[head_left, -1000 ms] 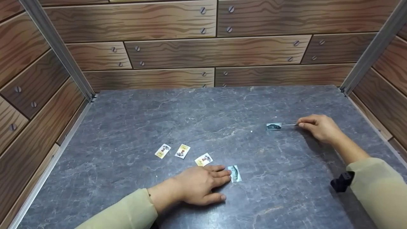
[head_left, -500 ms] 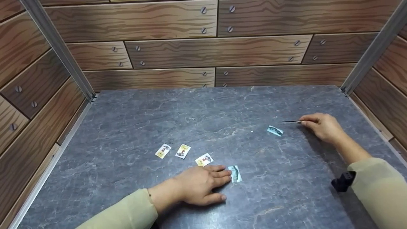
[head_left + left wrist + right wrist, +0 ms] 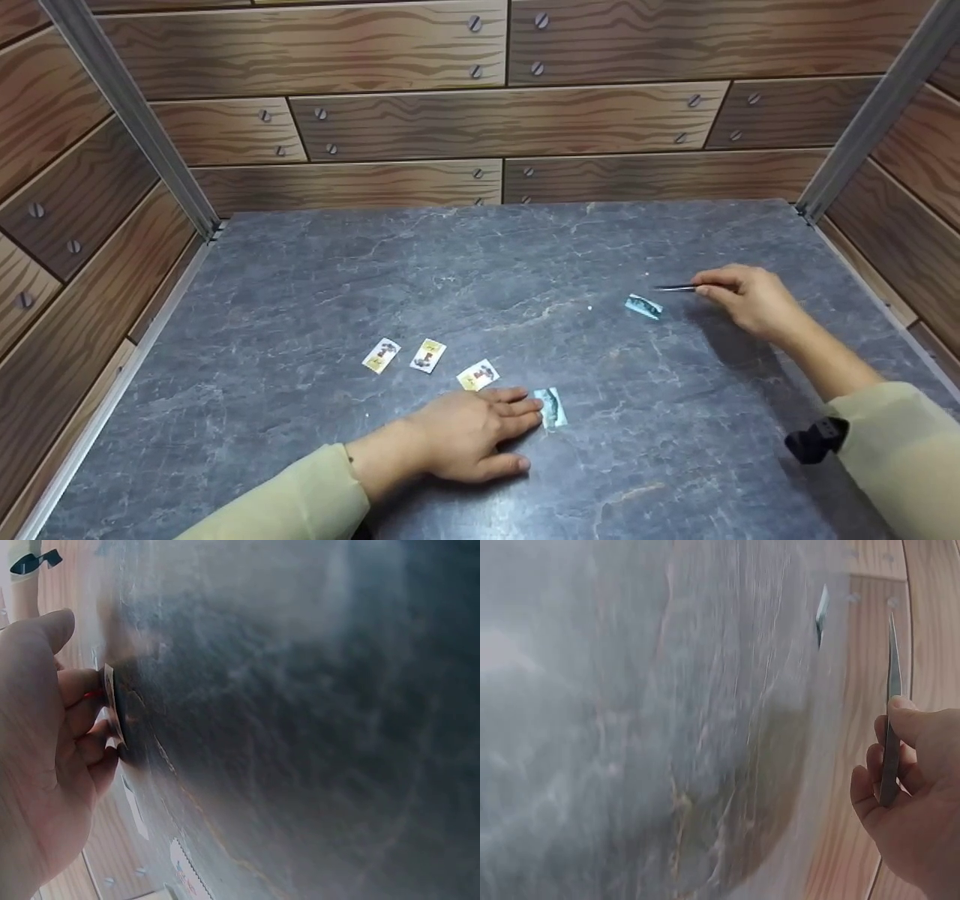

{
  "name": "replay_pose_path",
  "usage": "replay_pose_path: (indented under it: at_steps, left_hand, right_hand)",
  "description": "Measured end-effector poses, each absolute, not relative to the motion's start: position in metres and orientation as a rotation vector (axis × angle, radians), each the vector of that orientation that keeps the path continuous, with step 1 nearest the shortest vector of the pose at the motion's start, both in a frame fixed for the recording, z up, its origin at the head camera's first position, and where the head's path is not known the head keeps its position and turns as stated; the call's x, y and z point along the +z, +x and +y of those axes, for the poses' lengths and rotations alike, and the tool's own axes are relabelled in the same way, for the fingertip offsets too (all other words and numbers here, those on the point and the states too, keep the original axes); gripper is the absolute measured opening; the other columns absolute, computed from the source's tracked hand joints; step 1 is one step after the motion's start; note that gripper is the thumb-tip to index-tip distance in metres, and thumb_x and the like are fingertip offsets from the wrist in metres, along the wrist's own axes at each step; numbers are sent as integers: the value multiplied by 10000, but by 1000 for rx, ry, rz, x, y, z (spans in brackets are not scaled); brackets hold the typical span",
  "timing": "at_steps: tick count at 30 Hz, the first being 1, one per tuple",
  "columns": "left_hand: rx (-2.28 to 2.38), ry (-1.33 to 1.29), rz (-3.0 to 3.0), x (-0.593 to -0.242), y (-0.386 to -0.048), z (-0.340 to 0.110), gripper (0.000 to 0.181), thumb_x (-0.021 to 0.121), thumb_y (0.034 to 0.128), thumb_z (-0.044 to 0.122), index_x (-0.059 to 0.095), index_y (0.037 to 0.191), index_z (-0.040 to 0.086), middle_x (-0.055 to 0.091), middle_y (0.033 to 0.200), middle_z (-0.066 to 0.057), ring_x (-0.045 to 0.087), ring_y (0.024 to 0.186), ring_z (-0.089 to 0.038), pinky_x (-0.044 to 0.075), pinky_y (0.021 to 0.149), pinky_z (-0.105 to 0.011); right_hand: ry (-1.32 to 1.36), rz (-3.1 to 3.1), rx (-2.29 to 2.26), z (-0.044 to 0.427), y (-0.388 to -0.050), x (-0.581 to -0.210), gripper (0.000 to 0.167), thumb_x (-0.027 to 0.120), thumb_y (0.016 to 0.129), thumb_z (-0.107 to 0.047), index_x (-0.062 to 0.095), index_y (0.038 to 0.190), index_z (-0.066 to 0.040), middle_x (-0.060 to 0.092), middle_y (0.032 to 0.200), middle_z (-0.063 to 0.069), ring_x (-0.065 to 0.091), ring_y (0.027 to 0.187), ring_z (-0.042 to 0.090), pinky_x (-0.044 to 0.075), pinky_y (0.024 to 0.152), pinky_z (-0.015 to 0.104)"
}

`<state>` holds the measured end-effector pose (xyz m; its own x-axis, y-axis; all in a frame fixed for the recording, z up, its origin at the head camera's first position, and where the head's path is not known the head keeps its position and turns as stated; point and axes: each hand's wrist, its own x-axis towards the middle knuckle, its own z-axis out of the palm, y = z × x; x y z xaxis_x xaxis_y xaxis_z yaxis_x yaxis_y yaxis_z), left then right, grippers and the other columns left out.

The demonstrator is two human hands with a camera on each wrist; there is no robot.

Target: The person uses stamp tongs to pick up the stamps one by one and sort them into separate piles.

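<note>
My right hand [image 3: 754, 304] pinches a pair of tweezers [image 3: 675, 288], also plain in the right wrist view, where the tweezers [image 3: 893, 690] point upward. Below and beside their tips, a teal stamp [image 3: 643, 307] lies tilted on the table, apart from them. My left hand [image 3: 476, 435] rests palm down, its fingers extended. Its fingertips touch the edge of a second teal stamp [image 3: 553, 409]. Just beyond those fingers lies a yellow and white stamp [image 3: 478, 375]. In the left wrist view the fingertips of the left hand [image 3: 60, 727] press on a stamp's edge [image 3: 115, 705].
Two more yellow and white stamps, one upright [image 3: 428, 356] and one slanted [image 3: 381, 355], lie to the left on the grey marbled table [image 3: 337, 262]. Tiny white specks dot the surface. Wood-patterned walls [image 3: 397, 124] with metal corner posts enclose the back and sides.
The tweezers have let go of the far teal stamp, which has turned and lies on the table. My right hand has drawn the tips slightly away. My left hand stays put.
</note>
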<state>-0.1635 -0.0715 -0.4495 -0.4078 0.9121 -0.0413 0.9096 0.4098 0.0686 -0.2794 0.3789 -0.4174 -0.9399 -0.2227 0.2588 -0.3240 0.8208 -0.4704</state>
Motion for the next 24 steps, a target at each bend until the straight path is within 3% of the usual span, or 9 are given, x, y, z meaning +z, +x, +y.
replay_pose_path:
  at_steps: [9, 18, 24]
  left_hand:
    - [46, 1667, 2582, -450, -163, -72, 699, 326, 1128, 563, 406, 1640, 95, 386, 1684, -50, 339, 1563, -249, 286, 1258, -349]
    - [43, 1669, 2584, -451, -163, -73, 696, 328, 1128, 561, 409, 1639, 95, 385, 1685, -50, 337, 1564, -253, 278, 1260, -348]
    - [66, 1684, 2604, -452, -162, -72, 682, 356, 1125, 553, 441, 1625, 96, 424, 1665, -48, 362, 1553, -245, 302, 1251, -339]
  right_hand:
    - [581, -2717, 867, 345, -256, -412, 141, 772, 975, -74, 830, 1104, -72, 779, 1044, 84, 623, 869, 84, 460, 719, 156]
    - [700, -2742, 934, 312, -235, -412, 149, 770, 964, -43, 829, 1095, -83, 776, 1039, 43, 649, 876, 113, 516, 727, 210]
    - [795, -2716, 970, 296, -223, -414, 145, 781, 949, -38, 831, 1067, -106, 745, 949, -24, 603, 766, 67, 504, 659, 240]
